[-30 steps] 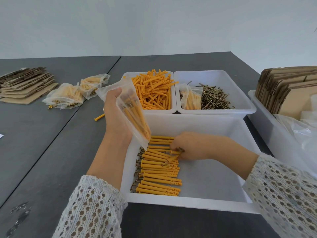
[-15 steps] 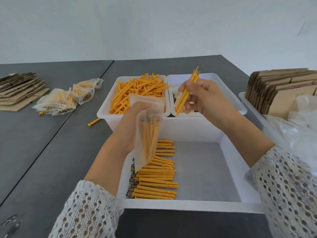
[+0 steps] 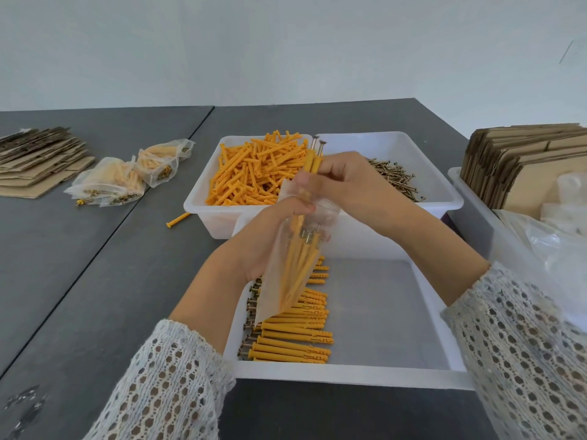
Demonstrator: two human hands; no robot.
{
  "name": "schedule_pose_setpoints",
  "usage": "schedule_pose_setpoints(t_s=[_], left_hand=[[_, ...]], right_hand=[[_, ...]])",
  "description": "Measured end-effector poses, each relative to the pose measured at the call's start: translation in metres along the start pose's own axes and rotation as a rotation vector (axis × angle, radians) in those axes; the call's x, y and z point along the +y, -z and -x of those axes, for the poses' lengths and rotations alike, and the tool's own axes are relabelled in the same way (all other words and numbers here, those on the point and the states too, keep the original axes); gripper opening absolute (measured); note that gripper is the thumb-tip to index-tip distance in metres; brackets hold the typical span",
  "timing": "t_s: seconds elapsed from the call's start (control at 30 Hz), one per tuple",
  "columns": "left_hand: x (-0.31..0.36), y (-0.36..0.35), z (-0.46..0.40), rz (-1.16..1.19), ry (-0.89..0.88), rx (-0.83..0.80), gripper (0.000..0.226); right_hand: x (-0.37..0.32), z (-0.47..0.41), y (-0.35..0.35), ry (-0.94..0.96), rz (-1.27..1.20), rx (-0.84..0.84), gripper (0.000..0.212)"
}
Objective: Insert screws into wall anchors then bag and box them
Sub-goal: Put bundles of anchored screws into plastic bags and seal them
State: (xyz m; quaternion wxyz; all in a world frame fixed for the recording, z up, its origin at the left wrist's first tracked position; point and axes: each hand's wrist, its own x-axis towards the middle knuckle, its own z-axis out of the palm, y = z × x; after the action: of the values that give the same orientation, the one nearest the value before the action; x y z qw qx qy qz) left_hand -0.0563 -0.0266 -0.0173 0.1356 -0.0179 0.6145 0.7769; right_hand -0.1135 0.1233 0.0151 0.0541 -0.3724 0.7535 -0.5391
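Centrally, above the near white plastic bin [image 3: 425, 315], the left hand [image 3: 270, 236] grips a clear plastic bag [image 3: 295, 265] near its mouth, bag hanging point-down and already holding several orange plastic wall anchors with screws, heads up. The right hand [image 3: 343, 182] pinches a small bundle of orange anchors with brass screw heads [image 3: 314, 160], lower ends entering the bag mouth, heads upright above the fingers. The two hands touch at the bag opening. On the near bin's floor, left side, lies a row of assembled orange anchors [image 3: 292, 338], screw heads toward the left wall; the bag hides the row's upper part. Behind, touching side by side: a white bin of loose orange anchors [image 3: 254, 173] and a white bin of loose brass screws [image 3: 397, 176], the right hand covering part of the screw bin. One stray orange anchor [image 3: 178, 220] lies on the dark grey tabletop [image 3: 79, 281] just left of the anchor bin. Further left: filled clear bags of anchors [image 3: 127, 179] and a pile of flattened brown cardboard [image 3: 35, 163]. At right, a white bin holding upright flattened cardboard boxes [image 3: 524, 166] and crumpled clear plastic [image 3: 552, 242]. White lace sleeves [image 3: 165, 389] cover both forearms.
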Motion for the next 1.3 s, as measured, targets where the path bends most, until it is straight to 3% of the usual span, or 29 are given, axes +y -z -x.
schedule_pose_setpoints(t_s=[0.13,0.23,0.3,0.37,0.43,0.5,0.6,0.7,0.8,1.0,1.13,1.3], left_hand=[[-0.001,0.002,0.004,0.075,-0.048,-0.038,0.039],[0.003,0.002,0.007,0.096,0.009,-0.048,0.024],[0.003,0.005,0.008,0.101,0.011,-0.018,0.032],[0.003,0.008,0.008,0.126,-0.036,0.076,0.040],[0.003,0.012,0.007,0.139,-0.133,0.208,0.042],[0.005,0.016,0.005,0.146,-0.263,0.329,0.027],[0.005,0.023,0.005,0.183,-0.332,0.474,0.021],[0.004,0.029,0.006,0.234,-0.326,0.525,0.031],[0.004,0.030,0.007,0.215,-0.323,0.526,0.029],[0.003,0.027,0.004,0.202,-0.304,0.538,0.026],[0.004,0.025,0.003,0.193,-0.302,0.528,0.027],[0.003,0.023,0.004,0.133,-0.295,0.555,0.026]], right_hand=[[-0.004,0.003,-0.005,0.042,0.080,-0.070,0.046],[0.000,0.000,0.001,0.020,0.062,0.131,0.029],[0.010,-0.004,0.007,-0.068,0.009,0.327,0.030],[0.023,-0.003,0.012,-0.195,0.036,0.381,0.030],[0.035,0.000,0.011,-0.306,0.120,0.211,0.029],[0.041,0.005,0.003,-0.325,0.318,-0.003,0.027],[0.044,0.006,-0.013,-0.256,0.496,-0.051,0.025],[0.049,0.013,-0.035,-0.232,0.707,-0.303,0.019],[0.058,0.018,-0.053,-0.170,0.964,-0.497,0.030],[0.063,0.013,-0.066,-0.065,1.068,-0.487,0.030],[0.061,0.014,-0.076,-0.018,1.196,-0.515,0.015],[0.060,0.013,-0.070,-0.046,1.172,-0.548,0.009]])
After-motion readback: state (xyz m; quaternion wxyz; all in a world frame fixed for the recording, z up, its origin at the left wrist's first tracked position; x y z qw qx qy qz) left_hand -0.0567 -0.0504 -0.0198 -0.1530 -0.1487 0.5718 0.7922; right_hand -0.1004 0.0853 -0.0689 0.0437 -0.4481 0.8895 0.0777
